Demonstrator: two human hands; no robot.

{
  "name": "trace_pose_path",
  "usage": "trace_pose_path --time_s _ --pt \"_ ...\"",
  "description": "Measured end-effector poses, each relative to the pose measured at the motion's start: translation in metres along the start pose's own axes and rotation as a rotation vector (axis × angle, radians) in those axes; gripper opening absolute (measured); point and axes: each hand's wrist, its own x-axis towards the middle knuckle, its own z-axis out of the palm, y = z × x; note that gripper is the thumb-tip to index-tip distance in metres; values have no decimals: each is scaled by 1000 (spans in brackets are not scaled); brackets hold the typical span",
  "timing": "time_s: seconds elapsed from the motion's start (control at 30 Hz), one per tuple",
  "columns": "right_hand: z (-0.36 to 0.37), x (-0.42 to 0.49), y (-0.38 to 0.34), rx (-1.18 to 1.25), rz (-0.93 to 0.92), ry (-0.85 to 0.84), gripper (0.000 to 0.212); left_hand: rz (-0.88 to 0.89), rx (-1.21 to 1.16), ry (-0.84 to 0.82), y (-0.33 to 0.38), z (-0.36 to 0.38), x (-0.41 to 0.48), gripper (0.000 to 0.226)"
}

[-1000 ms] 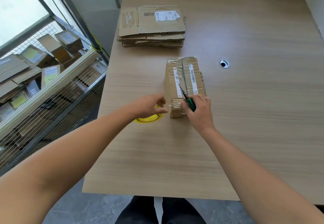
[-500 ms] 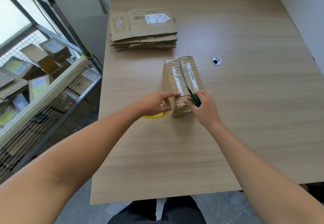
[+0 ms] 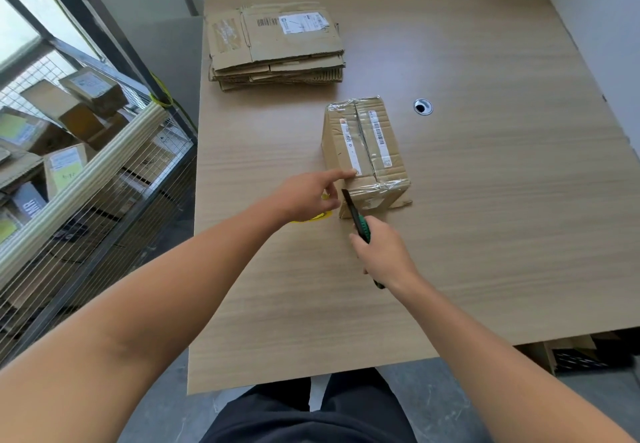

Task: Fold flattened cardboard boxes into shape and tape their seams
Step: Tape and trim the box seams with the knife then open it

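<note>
The right grip is closed around the green handle of a utility knife. The dark blade extends up and to the left from the fist. The butt of the handle protrudes below the wrist. The blade tip lies at the near left corner of the cardboard box; contact between blade and box cannot be confirmed.

The left grip holds nothing. Its index finger is extended, and the fingertip touches the top face of the box at the near left edge. The remaining fingers are loosely curled. A yellow object lies on the tabletop just left of the box, mostly hidden under this grip.

The box stands folded into shape near the centre of the tabletop, long axis running away from the person. Clear tape runs along the centre seam of the top face and wraps over both ends. Two narrow white barcode labels lie beside the seam, one on each side. A short flap sticks out at the near right bottom corner.

A stack of flattened cardboard boxes lies at the far left of the tabletop, well apart from the folded box. A round cable port sits to the right of the box. A wire-mesh cart holding assembled boxes stands on the floor to the left of the tabletop.
</note>
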Motion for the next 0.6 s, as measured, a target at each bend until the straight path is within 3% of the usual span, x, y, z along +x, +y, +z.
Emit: trace_pose_path --time_s 0.3,0.4,0.6 --pt "2 14 -24 -286 72 -46 16 -33 16 36 7 2 -6 66" --pt "6 19 -31 -391 82 -82 6 -32 72 74 8 3 -8 70" --pt "1 32 -43 -606 147 -250 17 0 160 147 7 1 -13 70"
